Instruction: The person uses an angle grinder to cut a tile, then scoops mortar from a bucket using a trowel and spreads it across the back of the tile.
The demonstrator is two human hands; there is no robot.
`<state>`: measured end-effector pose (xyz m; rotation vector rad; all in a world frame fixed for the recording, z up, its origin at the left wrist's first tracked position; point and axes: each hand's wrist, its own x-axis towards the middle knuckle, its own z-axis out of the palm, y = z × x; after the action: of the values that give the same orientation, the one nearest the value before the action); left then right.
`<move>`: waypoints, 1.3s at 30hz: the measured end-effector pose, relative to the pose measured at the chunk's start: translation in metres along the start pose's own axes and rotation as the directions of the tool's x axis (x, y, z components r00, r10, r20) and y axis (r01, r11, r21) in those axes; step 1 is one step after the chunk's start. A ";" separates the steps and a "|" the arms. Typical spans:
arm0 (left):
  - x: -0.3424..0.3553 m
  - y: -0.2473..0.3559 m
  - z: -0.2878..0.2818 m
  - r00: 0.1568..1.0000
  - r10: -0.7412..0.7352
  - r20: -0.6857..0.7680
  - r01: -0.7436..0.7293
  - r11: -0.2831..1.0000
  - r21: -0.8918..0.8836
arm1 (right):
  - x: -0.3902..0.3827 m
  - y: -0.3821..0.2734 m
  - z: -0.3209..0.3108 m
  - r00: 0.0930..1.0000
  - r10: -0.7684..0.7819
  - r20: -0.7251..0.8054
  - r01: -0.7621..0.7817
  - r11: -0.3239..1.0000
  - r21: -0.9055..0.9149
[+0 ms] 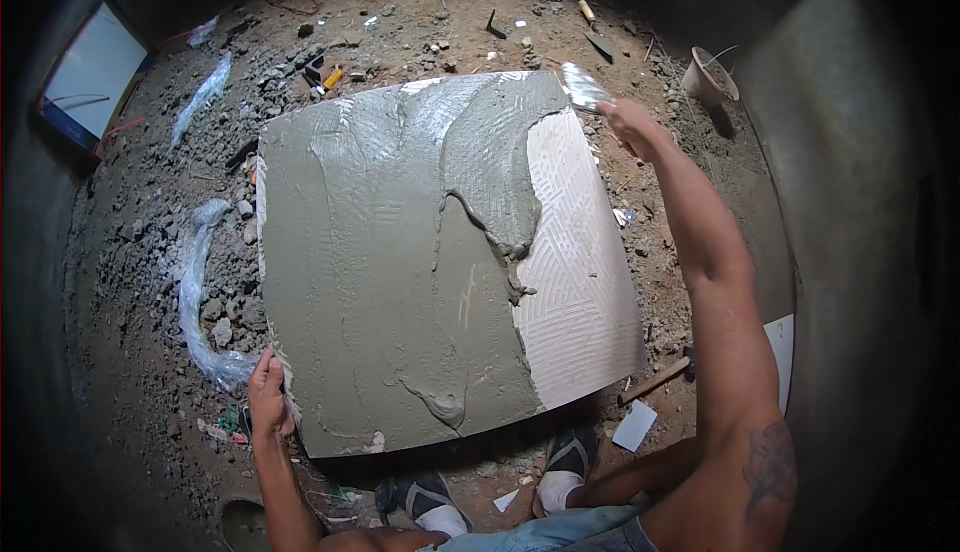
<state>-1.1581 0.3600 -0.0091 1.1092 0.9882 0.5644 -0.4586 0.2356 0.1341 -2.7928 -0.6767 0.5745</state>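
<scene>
A large tile (580, 272) lies with its ribbed pale back upward, tilted a little in view. Wet grey mortar (370, 252) coats most of it, and a strip along the right side is bare. A thicker ridge of mortar runs down beside that strip. My right hand (632, 128) is closed round a trowel, whose smeared, shiny metal blade (583, 88) is at the tile's far right corner. Its handle is hidden in my fingers. My left hand (268, 397) grips the tile's near left edge, thumb uppermost.
Rubble (225, 292) and crumpled clear plastic (195, 292) lie on the left. Beyond the tile are a pointing trowel (598, 44) and a yellow-handled tool (332, 79). A bucket (708, 78) stands far right; a hammer (655, 380) lies near my right arm. My feet are below the near edge.
</scene>
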 end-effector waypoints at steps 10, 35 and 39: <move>-0.003 -0.001 0.003 0.994 -0.040 -0.103 0.035 0.998 -0.051 | -0.164 -0.011 0.032 0.894 -0.447 0.039 0.447 0.880 -0.160; 0.011 -0.017 -0.011 0.996 0.047 0.077 -0.050 0.998 0.027 | -0.252 0.003 0.052 0.942 -0.282 0.184 0.264 0.958 0.116; 0.010 -0.018 -0.003 0.997 0.079 0.026 -0.079 0.997 -0.002 | -0.256 -0.022 0.091 0.917 -0.310 0.250 0.352 0.925 -0.145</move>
<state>-1.1579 0.3622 -0.0298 1.1556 0.9245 0.6125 -0.7146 0.1432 0.1408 -2.7053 -1.2860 0.7947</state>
